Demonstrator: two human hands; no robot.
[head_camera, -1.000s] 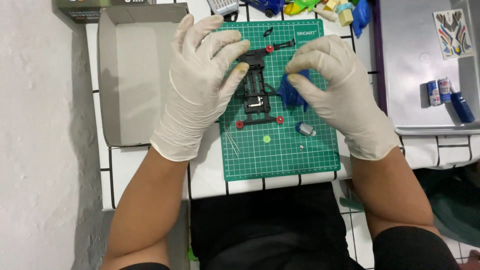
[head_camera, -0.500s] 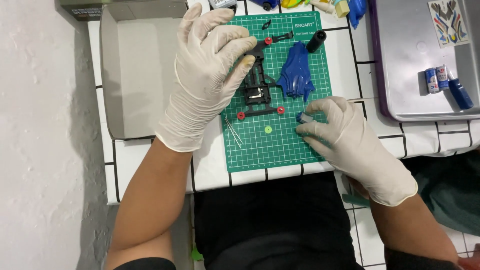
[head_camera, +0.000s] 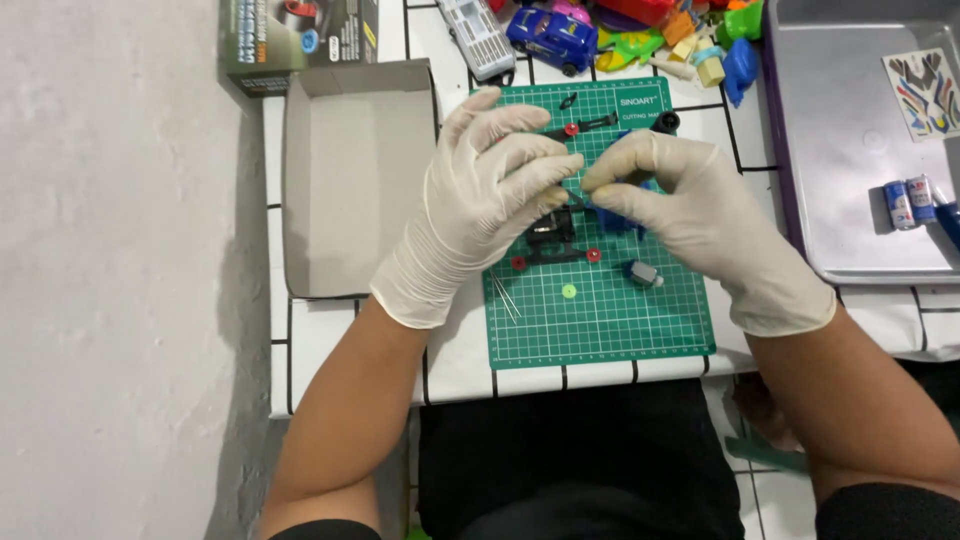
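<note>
White tiled tabletop (head_camera: 330, 340) with dark grout lines, plain pale wall along the far left. Going left to right: printed carton (head_camera: 295, 40) at the top corner, then an open grey box lid (head_camera: 350, 190) lying flat, nothing visible inside.

Next, green cutting mat (head_camera: 600, 330) at centre. On it, a black toy-car chassis (head_camera: 553, 235) with red hubs at its corners, partly hidden under the fingers. Left hand (head_camera: 480, 200), in a pale glove, is curled down over the chassis, fingertips pinched together at its upper edge. Right hand (head_camera: 690, 205), gloved likewise, meets it fingertip to fingertip, pinched over a blue part (head_camera: 612, 218). Whether a small piece sits between the fingertips cannot be told; it is covered.

Loose on the mat: thin metal pins (head_camera: 505, 298) just below the left wrist, a small green gear (head_camera: 569, 291), a small grey motor (head_camera: 645, 273) near the right hand, a black cylinder (head_camera: 665, 122) near the mat's top edge.

Far right: grey tray (head_camera: 850, 170) holding a sticker sheet (head_camera: 925, 90) and small batteries (head_camera: 908, 202). Coloured toy pieces (head_camera: 640, 35) heaped along the top.

Risks, as judged: gloves dull the touch, so a tiny part could slip from the pinch and bounce off the mat. The left wrist hangs close over the pins; a sweep could scatter them. The gear and motor lie loose and could roll if nudged.
</note>
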